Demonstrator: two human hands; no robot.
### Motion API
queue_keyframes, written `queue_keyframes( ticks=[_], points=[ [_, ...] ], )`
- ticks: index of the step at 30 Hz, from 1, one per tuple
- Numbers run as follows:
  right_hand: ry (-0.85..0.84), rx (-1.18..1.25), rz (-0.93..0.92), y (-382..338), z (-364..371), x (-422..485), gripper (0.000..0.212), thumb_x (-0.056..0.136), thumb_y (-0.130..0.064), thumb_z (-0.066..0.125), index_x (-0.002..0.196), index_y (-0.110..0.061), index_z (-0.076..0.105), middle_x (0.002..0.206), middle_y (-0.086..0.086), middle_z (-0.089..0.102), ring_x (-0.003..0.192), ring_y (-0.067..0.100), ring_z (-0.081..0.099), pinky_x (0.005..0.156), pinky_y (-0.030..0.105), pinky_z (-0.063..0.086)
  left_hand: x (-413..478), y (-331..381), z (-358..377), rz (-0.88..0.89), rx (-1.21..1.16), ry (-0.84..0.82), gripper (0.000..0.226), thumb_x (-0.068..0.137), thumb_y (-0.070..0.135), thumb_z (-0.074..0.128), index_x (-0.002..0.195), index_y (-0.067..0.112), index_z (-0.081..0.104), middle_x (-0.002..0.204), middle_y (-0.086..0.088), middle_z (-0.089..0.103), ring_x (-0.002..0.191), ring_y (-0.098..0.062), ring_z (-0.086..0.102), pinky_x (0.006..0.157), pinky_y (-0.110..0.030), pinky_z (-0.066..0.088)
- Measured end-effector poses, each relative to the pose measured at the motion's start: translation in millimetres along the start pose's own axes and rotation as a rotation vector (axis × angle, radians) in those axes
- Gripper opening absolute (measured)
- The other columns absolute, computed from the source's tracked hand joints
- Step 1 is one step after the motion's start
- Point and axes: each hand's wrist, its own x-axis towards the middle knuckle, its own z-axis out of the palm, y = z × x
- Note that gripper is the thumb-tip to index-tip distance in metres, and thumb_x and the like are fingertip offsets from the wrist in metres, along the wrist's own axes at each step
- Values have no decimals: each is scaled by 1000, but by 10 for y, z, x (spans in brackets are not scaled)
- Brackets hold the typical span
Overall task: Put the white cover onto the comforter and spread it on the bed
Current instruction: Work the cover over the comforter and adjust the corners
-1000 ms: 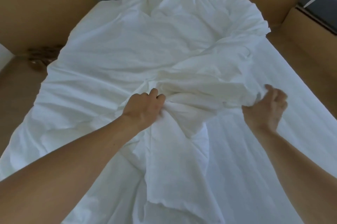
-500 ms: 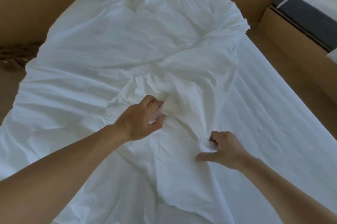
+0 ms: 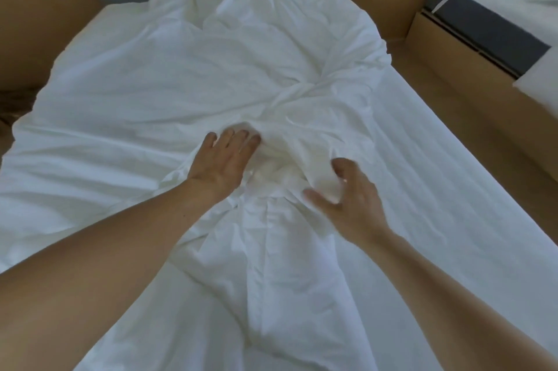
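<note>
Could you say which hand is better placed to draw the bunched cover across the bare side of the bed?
Probably the right hand: it lies spread over the bunched fold of the white cover, beside the bare sheet. The left hand lies flat further left.

right hand (image 3: 351, 204) blurred, bed (image 3: 437, 159) foot — cropped

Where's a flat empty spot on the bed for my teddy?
The bare sheet strip on the right, between the rumpled white cover and the bed's edge. The middle is crowded: left hand and right hand at bunched cover.
</note>
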Motion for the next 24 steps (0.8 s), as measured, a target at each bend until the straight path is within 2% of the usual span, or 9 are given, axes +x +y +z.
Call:
queue_keyframes(
  ticks=[1, 3, 5, 8, 11, 13, 15, 19, 24],
  points=[
    [-102, -154, -22, -8, 78, 14, 72, 81, -56, 70, 135, -19, 42, 117, -6, 56, 108, 20, 55, 93, 35, 40, 42, -14, 7, 6, -22, 10, 59, 95, 24, 52, 149, 22, 30, 146, 0, 41, 133, -24, 38, 107, -37, 26],
    [-118, -251, 4, 25, 127, 50, 50, 89, -52, 64, 118, -13, 51, 102, 3, 62, 99, 29, 60, 80, 35, 40, 95, -42, -11, 50, -92, 47, 41, 93, 14, 50, 134, 20, 52, 127, -1, 61, 116, -26, 54, 99, -34, 29],
    [-90, 41, 157, 123, 9, 82, 42, 96, -46, 58, 82, -6, 53, 73, 4, 58, 76, 28, 59, 63, 34, 36, 74, -68, -105, -4, -423, 106, 38, 90, 14, 45, 122, 14, 65, 111, -9, 71, 100, -34, 61, 92, -36, 37],
    [-47, 746, 487, 262, -399, 105, 40, 94, -42, 63, 78, -6, 68, 72, 0, 69, 69, 18, 66, 64, 28, 48, -81, -126, -440, -135, -911, 205, 35, 82, 17, 39, 89, 9, 72, 77, -5, 71, 74, -23, 62, 70, -30, 48],
    [-145, 684, 611, 425, -679, 292, 35, 88, -45, 70, 88, -10, 73, 87, 4, 73, 83, 23, 69, 81, 34, 52, -136, -125, -816, -205, -1155, 118, 22, 78, -2, 44, 65, 6, 60, 48, 9, 50, 47, -6, 44, 46, -16, 35],
    [14, 367, 556, 458, -649, 407, 37, 91, -42, 67, 99, -6, 72, 90, 3, 69, 90, 25, 65, 78, 32, 45, -125, -140, -938, -257, -1326, -30, 17, 78, -8, 42, 64, -5, 51, 45, 5, 37, 42, -9, 32, 42, -20, 28],
    [272, 199, 240, 304, -543, 269, 43, 88, -46, 63, 113, -11, 63, 100, -4, 61, 96, 17, 60, 77, 29, 40, -116, -206, -951, -297, -1386, -75, 16, 80, -8, 40, 65, -9, 45, 51, 3, 30, 50, -13, 25, 47, -26, 23],
    [162, -42, -410, -168, -52, -248, 60, 72, -55, 74, 116, -17, 59, 105, -3, 58, 91, 14, 54, 77, 26, 47, -170, -329, -902, -423, -1486, -187, 29, 75, 8, 45, 55, 19, 27, 61, 2, 21, 65, -19, 14, 61, -41, 11],
    [194, -67, -223, -450, 119, -97, 25, 94, -31, 52, 89, -12, 67, 81, 4, 63, 73, 29, 59, 67, 35, 43, -306, -379, -843, -331, -1453, -161, 23, 90, 8, 52, 69, 12, 44, 54, 6, 37, 54, -15, 29, 48, -28, 26]
  ],
)
